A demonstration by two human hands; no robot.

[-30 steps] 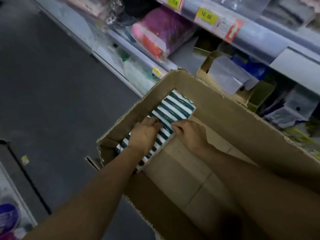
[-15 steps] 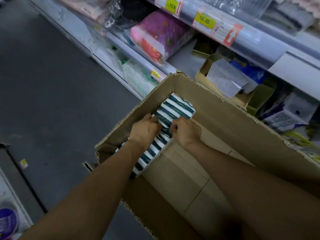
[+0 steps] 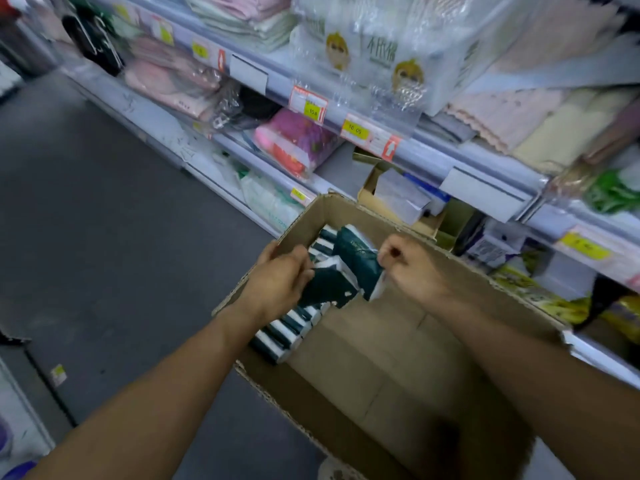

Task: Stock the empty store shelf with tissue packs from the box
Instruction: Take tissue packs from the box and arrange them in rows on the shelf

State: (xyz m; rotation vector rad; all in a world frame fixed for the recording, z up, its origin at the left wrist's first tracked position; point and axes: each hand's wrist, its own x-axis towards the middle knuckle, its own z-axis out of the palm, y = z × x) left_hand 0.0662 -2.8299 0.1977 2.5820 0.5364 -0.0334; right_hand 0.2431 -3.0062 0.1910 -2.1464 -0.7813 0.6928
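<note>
Your left hand (image 3: pixel 277 282) and right hand (image 3: pixel 408 268) are both over the open cardboard box (image 3: pixel 433 341) on the floor. Left fingers are curled around one dark green tissue pack (image 3: pixel 327 289); right fingers are pinched on the wrapper of a second pack (image 3: pixel 356 258) (both lifted clear of the row). The remaining packs (image 3: pixel 291 327) stand on edge along the box's left wall. Store shelves (image 3: pixel 433 147) of packaged goods run just behind the box.

Dark teal and white striped tissue packs (image 3: pixel 294 327) fill the brown cardboard box's (image 3: pixel 381 368) left edge; yellow price tags (image 3: pixel 355 130) line the shelf.
</note>
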